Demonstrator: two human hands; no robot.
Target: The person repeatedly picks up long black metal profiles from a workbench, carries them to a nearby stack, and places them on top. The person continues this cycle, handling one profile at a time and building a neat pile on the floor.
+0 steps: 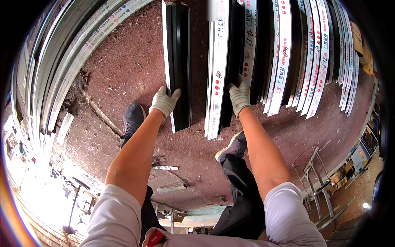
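At frame centre, my left hand point(163, 103) is clamping the black profile point(177, 61). Right hand point(240, 96) is gripping the film-wrapped profile point(217, 74), fingers closed. Keeping both upright.

We note a reddish-brown floor point(123, 61) strewn with pale shavings and scraps. A row of long profiles in white printed wrap point(317, 61) leans along the upper right, set close together. Further silver-grey profiles point(53, 82) curve along the left edge. A metal offcut point(166, 167) lies flat on the floor. A folding metal frame point(317, 181) stands at the lower right, well apart from the leaning row.
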